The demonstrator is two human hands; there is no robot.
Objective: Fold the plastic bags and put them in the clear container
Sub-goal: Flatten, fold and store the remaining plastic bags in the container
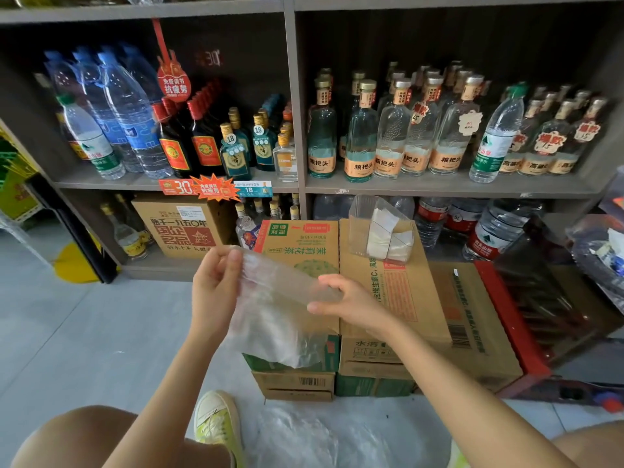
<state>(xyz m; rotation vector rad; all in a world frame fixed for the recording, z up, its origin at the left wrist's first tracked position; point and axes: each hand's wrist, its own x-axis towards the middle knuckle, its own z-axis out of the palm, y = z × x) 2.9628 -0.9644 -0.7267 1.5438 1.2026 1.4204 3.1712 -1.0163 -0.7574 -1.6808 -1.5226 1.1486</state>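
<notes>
Both forearms [162, 383] are bare, as are the left hand [216, 285], the right hand [351, 304] and the knees [84, 434]. One foot wears a lime-yellow canvas sneaker [217, 420] with white laces and a pale toe cap

Bare cardboard box top [405, 298] lies free at 1 o'clock before the clear container [358, 224]. The shelf edge [439, 189] and water bottles [489, 231] crowd just behind it; a red crate [506, 315] blocks 3 o'clock. The floor [101, 332] at 9 o'clock is open.
</notes>
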